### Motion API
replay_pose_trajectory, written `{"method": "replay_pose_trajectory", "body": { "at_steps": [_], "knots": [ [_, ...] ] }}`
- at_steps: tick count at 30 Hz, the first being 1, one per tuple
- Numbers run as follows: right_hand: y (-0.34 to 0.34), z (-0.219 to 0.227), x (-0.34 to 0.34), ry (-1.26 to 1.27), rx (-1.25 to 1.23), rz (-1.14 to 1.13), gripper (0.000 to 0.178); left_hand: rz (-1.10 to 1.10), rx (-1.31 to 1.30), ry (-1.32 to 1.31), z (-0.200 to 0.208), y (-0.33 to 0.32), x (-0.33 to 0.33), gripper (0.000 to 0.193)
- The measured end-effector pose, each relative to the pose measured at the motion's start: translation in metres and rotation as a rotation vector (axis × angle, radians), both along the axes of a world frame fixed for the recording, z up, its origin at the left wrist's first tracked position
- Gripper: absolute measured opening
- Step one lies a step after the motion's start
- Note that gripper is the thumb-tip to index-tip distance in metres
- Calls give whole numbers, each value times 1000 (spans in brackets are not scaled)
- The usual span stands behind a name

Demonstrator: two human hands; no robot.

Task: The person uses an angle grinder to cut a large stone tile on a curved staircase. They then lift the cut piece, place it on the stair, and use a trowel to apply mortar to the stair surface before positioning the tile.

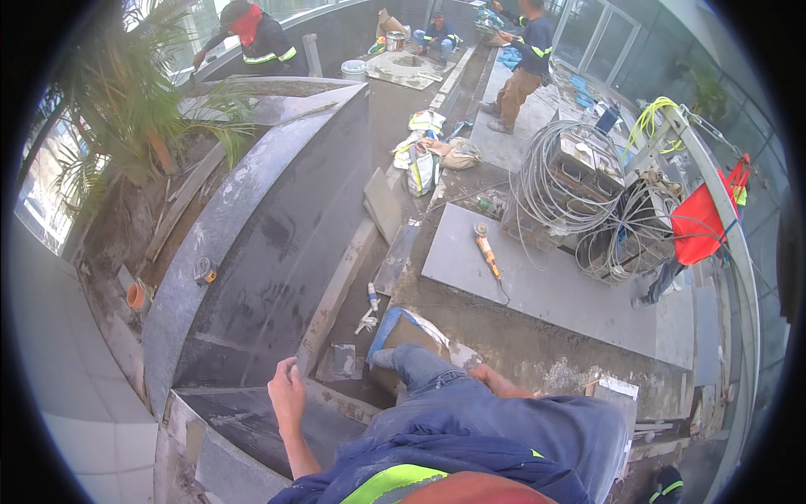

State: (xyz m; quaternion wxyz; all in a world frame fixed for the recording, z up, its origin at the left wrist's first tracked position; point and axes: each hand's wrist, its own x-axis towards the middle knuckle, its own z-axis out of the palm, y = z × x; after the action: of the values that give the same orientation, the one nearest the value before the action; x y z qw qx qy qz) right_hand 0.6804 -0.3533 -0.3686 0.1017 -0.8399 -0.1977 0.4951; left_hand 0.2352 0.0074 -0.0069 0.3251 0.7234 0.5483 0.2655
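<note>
My left hand (287, 390) is raised beside the dark stone-clad planter wall (281, 227). Its fingers are loosely bent and apart, with nothing visible in them. Close to my bent knee, my right hand (494, 380) reaches forward past my leg; its fingertips are too small and partly hidden to read. Under my knee lies a box or board with blue edging (388, 326). Ahead of it, a white-and-blue plug connector (372, 296) rests in the gap by the wall. An orange angle grinder (486, 250) lies on a large grey slab (537, 281).
A tape measure (204, 270) sits on the planter's curved rim. Coiled grey cables (579, 181) hang over metal boxes at right, under a metal frame (729, 210) with a red cloth (709, 214). Bags (424, 160) stand ahead. Other people (525, 63) work farther off.
</note>
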Motion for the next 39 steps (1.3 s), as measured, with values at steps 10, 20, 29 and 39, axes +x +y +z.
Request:
{"method": "replay_pose_trajectory", "body": {
  "at_steps": [10, 20, 29, 39],
  "knots": [
    [39, 26, -8, -31, -131, -114, 70, 118, 81, 165, -44, -22, 7, 26],
    [6, -19, 37, -76, -175, 15, 54, -95, 127, 71, -9, 0, 63, 19],
    [28, 31, 53, -64, -174, 230, 24, -52, 13, -98, 22, -45, 87, 11],
    [72, 83, 7, -51, 26, -166, 19, 16, 2, -339, 14, -27, 70, 14]
  ]
}}
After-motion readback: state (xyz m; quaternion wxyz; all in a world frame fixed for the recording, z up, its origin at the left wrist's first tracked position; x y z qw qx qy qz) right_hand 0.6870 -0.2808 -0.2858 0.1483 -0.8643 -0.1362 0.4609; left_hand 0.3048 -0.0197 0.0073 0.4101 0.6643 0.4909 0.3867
